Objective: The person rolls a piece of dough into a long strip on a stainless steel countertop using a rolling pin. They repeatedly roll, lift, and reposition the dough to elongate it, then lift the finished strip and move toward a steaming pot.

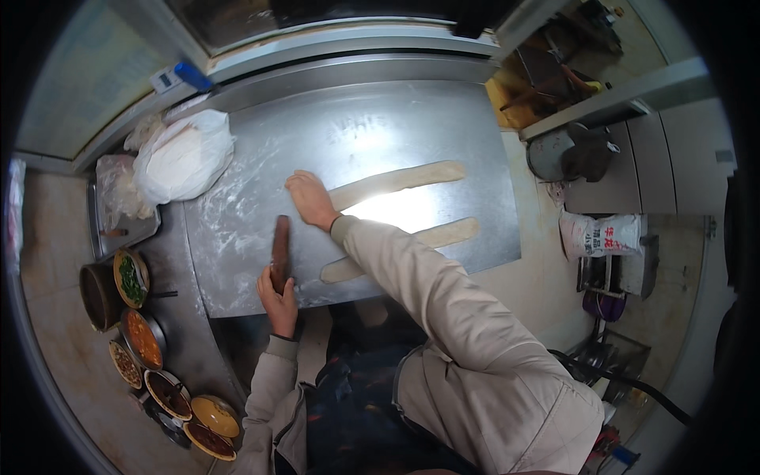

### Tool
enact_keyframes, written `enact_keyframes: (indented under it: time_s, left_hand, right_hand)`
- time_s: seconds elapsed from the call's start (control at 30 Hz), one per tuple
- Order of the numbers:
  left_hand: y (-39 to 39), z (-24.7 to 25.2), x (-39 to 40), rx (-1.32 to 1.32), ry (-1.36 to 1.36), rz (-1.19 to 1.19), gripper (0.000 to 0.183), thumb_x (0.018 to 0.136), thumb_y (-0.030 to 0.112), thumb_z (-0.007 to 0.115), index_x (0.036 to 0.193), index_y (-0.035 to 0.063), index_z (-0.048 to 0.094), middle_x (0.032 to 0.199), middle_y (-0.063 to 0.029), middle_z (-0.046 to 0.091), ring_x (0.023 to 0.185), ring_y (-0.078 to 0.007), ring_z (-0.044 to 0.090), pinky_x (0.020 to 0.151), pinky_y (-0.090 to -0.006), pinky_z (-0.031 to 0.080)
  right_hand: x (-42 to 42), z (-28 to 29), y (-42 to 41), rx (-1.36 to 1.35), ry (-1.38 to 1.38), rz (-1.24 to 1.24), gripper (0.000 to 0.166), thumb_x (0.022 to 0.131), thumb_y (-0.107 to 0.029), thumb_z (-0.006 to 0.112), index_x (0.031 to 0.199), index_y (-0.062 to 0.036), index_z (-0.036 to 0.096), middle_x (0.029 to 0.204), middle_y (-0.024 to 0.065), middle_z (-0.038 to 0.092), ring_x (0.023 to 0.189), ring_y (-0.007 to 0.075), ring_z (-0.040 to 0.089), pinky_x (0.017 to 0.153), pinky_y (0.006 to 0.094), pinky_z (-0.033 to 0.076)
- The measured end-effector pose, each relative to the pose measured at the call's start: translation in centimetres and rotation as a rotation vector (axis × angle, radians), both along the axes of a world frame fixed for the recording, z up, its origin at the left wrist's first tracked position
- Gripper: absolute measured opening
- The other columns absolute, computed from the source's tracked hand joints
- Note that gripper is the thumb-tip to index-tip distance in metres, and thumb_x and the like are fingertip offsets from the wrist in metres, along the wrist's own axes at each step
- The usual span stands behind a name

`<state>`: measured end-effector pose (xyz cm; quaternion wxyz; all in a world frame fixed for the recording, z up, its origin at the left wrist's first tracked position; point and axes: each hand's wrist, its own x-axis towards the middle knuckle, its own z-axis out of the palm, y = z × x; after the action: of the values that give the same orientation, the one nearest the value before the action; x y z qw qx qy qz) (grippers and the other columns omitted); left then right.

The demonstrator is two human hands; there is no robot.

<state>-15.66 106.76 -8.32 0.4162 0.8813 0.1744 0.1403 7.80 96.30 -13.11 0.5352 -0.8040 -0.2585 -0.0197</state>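
Observation:
A long flat strip of dough (409, 176) lies across the metal worktop (285, 136). My right hand (312, 199) is at its left end, knuckles up; whether the fingers grip the dough cannot be told. Nearer to me lies a second dough strip (448, 233), partly covered by my right forearm. My left hand (279, 300) holds the near end of a brown wooden rolling pin (281, 243), which points away from me on the floured left part of the worktop.
At the far left are a plastic bag of flour (178, 157) and a metal tray (142, 231). Bowls stand along the left side, among them one with chopped greens (130, 279) and a metal one with red sauce (142, 339). A printed sack (599, 234) stands beyond the worktop's right edge.

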Motion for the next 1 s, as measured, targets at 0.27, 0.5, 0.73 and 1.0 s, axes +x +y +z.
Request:
enact_keyframes:
  time_s: [0.27, 0.5, 0.73, 1.0]
  left_hand:
    - [-10.5, 1.9, 13.0, 0.382, -0.159, -0.602, 0.034, 0.081, 0.005, 0.064, 0.115, 0.0058, 0.062, 0.098, -0.0119, 0.058, 0.094, -0.0326, 0.054, 0.080, -0.0449, 0.040]
    - [-22.7, -0.2, 27.4, 0.407, -0.168, -0.784, 0.028, 0.083, 0.025, 0.071, 0.098, 0.0045, 0.059, 0.097, -0.0142, 0.056, 0.092, -0.0342, 0.052, 0.079, -0.0445, 0.040]
    - [-22.8, -3.6, 31.9, 0.384, -0.089, -0.855, 0.045, 0.084, 0.043, 0.073, 0.093, 0.0018, 0.057, 0.087, -0.0153, 0.055, 0.083, -0.0332, 0.053, 0.076, -0.0441, 0.042]
    - [-22.2, -3.8, 31.9, 0.631, 0.008, -0.900, 0.045, 0.080, 0.039, 0.076, 0.099, 0.0020, 0.059, 0.091, -0.0141, 0.057, 0.086, -0.0317, 0.054, 0.077, -0.0428, 0.042]
  right_hand:
    - [0.3, 3.0, -21.1, -0.351, -0.199, -0.080, 0.022, 0.095, -0.014, 0.051, 0.103, 0.0023, 0.062, 0.110, 0.0228, 0.061, 0.106, 0.0415, 0.056, 0.096, 0.0520, 0.042]
    - [8.6, 2.2, -33.6, -0.829, -0.335, -0.430, 0.043, 0.096, -0.029, 0.050, 0.128, -0.0013, 0.059, 0.139, 0.0261, 0.051, 0.130, 0.0467, 0.045, 0.107, 0.0612, 0.033]
    - [13.2, 0.0, -32.3, -0.804, 0.076, -0.394, 0.051, 0.100, -0.034, 0.045, 0.144, -0.0091, 0.048, 0.155, 0.0161, 0.038, 0.145, 0.0478, 0.026, 0.116, 0.0665, 0.016]
    - [17.1, 2.8, -28.4, -0.764, -0.179, -0.429, 0.053, 0.098, -0.033, 0.052, 0.140, -0.0018, 0.051, 0.153, 0.0227, 0.039, 0.145, 0.0450, 0.028, 0.117, 0.0629, 0.019]
